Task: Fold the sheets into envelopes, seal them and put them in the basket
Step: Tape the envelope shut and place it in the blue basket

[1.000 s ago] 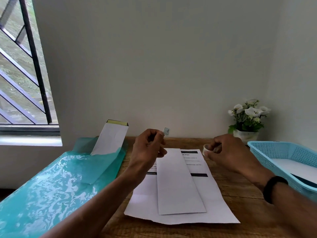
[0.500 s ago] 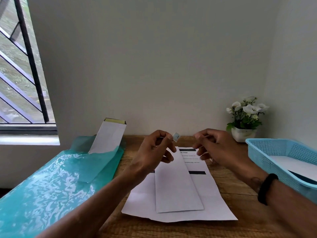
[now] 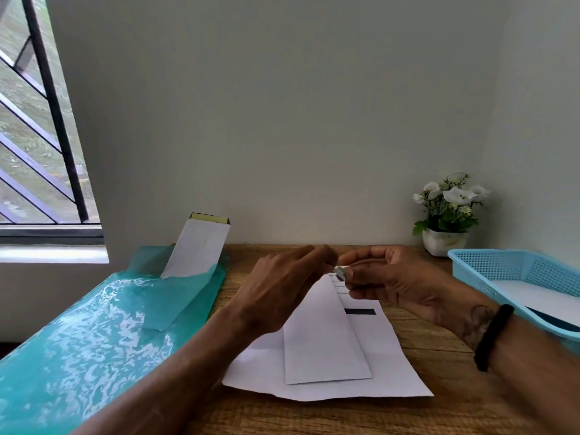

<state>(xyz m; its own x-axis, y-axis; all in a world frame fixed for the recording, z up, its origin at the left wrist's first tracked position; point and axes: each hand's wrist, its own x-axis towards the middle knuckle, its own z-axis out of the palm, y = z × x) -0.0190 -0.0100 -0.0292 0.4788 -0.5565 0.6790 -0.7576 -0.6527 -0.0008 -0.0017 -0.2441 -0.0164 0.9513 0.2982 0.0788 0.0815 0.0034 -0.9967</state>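
Wooden table boards run under a white sheet that lies flat, printed side up, with a black bar and some lines of text on its right part. A long white envelope lies on top of the sheet, lengthwise away from the person. Above the far end of the envelope both hands meet. The left hand has its fingertips pinched together on a small pale piece, too small to identify. The right hand faces it with thumb and fingers curled in, touching the same piece; whether it grips the piece or only steadies it is unclear. A black band circles the right wrist. To the right, a light blue basket stands on the table near the wall, with white paper lying inside. A small pot of white flowers stands behind it. On the left, a shiny teal plastic sleeve lies beside the sheet, and another envelope sticks out of its far end, leaning against the wall. A barred window fills the upper left.
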